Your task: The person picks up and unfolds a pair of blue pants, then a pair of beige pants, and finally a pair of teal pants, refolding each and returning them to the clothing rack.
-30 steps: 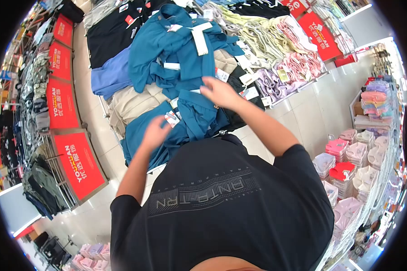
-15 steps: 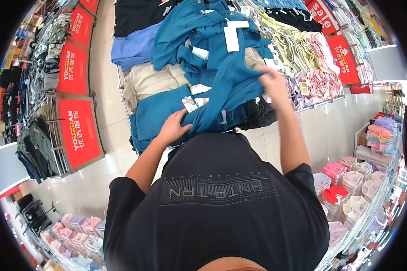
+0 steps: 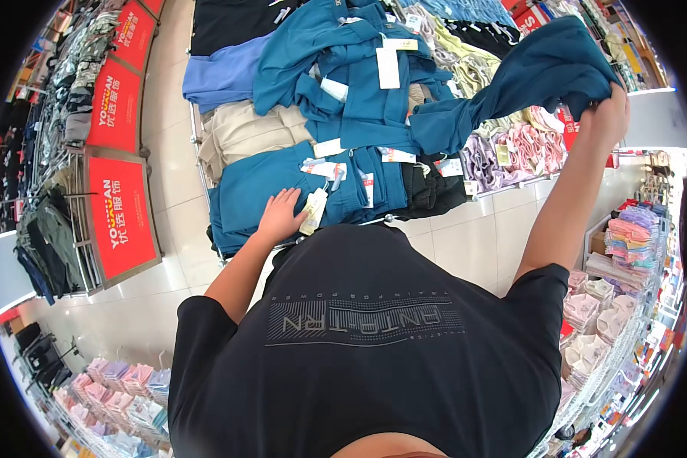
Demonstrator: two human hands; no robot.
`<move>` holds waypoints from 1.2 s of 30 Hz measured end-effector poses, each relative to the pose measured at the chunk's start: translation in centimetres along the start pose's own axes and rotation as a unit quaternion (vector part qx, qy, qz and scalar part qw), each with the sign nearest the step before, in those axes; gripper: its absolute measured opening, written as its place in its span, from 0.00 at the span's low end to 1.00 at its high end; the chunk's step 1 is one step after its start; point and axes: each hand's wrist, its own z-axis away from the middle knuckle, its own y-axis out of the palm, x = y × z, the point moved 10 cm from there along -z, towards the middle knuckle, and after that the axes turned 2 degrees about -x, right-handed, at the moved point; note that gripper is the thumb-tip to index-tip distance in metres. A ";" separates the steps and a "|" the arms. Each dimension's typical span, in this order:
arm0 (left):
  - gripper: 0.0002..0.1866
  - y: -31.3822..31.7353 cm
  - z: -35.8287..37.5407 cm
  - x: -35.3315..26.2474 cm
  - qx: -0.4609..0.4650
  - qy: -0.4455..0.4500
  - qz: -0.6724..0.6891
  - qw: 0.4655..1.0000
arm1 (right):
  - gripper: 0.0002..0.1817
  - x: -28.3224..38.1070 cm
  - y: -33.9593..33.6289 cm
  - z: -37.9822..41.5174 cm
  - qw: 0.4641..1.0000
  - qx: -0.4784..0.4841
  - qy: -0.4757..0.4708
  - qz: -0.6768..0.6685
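My right hand is raised at the right, its fingers closed on the end of a pair of teal trousers. The held leg stretches through the air over the pastel clothes; its other end runs back to the teal heap in the middle of the display. My left hand lies flat with fingers outstretched on a folded teal garment at the near edge. Beside its fingertips is a pale hang tag. More teal clothing lies loosely heaped farther back, with a white tag on top.
Beige folded trousers and a blue-violet garment lie at the left of the display. Dark folded clothes sit at its near right. Pink ruffled clothes are farther right. A red sign board stands left across the aisle.
My right hand has swung outward to the right and up, pulling the trouser leg off the near pile. My left hand has shifted slightly left and flattened on the folded garment.
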 end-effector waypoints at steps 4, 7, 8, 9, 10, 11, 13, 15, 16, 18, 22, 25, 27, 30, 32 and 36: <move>0.42 0.1 -2.2 -2.8 -0.031 0.007 0.039 0.999 | 0.15 2.6 3.9 -1.7 0.987 0.058 -0.137 0.065; 0.41 0.7 -3.4 -4.6 -0.045 0.007 0.008 0.999 | 0.15 2.5 5.3 -3.5 0.997 0.024 -0.075 -0.005; 0.40 0.8 -3.7 -4.7 -0.047 0.008 -0.012 0.999 | 0.15 2.5 5.5 -4.8 0.996 0.029 -0.083 -0.016; 0.39 0.8 -3.8 -4.6 -0.051 0.005 -0.033 0.998 | 0.15 3.0 6.3 -5.3 0.995 0.036 -0.089 -0.031; 0.34 -0.6 -3.5 -5.1 -0.112 0.021 -0.015 0.993 | 0.15 3.7 6.8 -5.8 0.995 0.030 -0.091 -0.022; 0.33 -0.5 -3.7 -4.6 -0.111 0.010 -0.024 0.993 | 0.15 4.6 7.1 -6.2 0.996 0.024 -0.090 -0.015; 0.30 -0.5 -4.6 -3.9 -0.112 -0.013 -0.042 0.993 | 0.13 5.6 8.0 -7.2 0.994 0.034 -0.094 -0.054; 0.27 -0.7 -5.2 -4.0 -0.126 -0.018 -0.055 0.990 | 0.13 5.1 7.5 -9.8 0.996 0.012 -0.081 -0.023; 0.27 -0.6 -5.7 -3.8 -0.110 -0.029 -0.053 0.992 | 0.13 5.0 6.5 -13.3 0.986 0.047 -0.154 0.036; 0.23 -0.2 -6.0 -4.2 -0.074 -0.006 -0.008 0.997 | 0.13 3.8 4.1 -19.6 0.967 0.072 -0.226 0.090; 0.17 1.6 -4.0 -5.9 0.091 0.044 0.058 0.993 | 0.17 6.4 2.9 -15.0 0.994 -0.052 -0.088 -0.025; 0.22 -0.4 -5.3 -7.7 0.194 0.013 0.041 0.980 | 0.16 1.6 1.2 -16.6 0.987 0.062 -0.114 0.098; 0.27 -3.3 -9.7 -9.1 0.064 -0.012 0.047 0.997 | 0.15 -1.2 0.2 -13.1 0.967 0.074 -0.094 0.224; 0.47 -6.7 -15.7 -11.5 -0.172 -0.094 0.187 0.963 | 0.14 -6.7 -1.6 -8.0 0.953 0.147 -0.075 0.254; 0.55 -5.0 -19.9 -12.6 -0.197 -0.130 0.228 0.945 | 0.13 -11.3 -3.9 -3.5 0.953 0.165 0.056 0.246; 0.45 -0.3 -26.2 -11.8 -0.156 -0.161 0.242 0.944 | 0.13 -16.8 -8.7 4.0 0.923 0.216 0.126 0.293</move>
